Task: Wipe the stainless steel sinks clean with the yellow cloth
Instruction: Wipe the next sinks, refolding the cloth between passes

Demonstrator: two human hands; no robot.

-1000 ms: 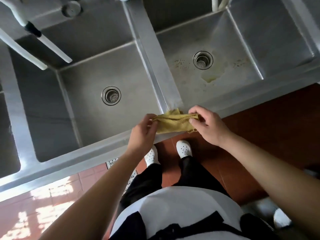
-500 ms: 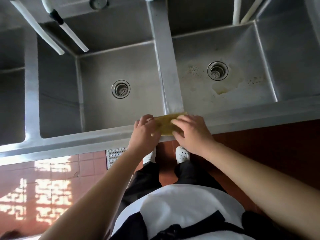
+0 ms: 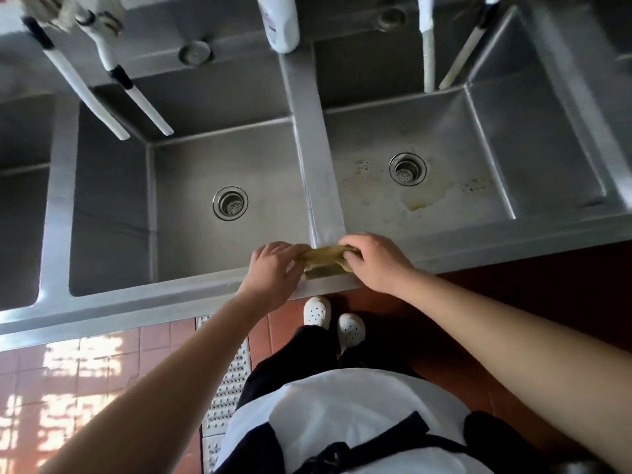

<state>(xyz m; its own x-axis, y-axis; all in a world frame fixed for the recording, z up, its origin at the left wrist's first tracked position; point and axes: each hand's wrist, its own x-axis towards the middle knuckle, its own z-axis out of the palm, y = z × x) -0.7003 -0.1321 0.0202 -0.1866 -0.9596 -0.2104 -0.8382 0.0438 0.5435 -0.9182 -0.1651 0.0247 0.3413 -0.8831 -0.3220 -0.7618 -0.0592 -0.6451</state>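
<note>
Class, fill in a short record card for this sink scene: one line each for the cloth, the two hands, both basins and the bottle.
cloth: folded yellow cloth, on the front rim where the divider meets it
left hand: grips the cloth's left end
right hand: grips its right end
left basin: steel, looks unstained
right basin: yellowish stains near the drain
bottle: white plastic bottle, on the back ledge

My two hands [image 3: 273, 268] [image 3: 372, 260], one cloth [image 3: 323, 260], three sinks [image 3: 191, 206] [image 3: 441, 186] [image 3: 20, 200], two drains [image 3: 230, 203] [image 3: 407, 169], four spouts [image 3: 85, 94] [image 3: 143, 104] [image 3: 428, 49] [image 3: 460, 53], one bottle [image 3: 278, 20], my two shoes [image 3: 317, 312] [image 3: 351, 328]
</note>
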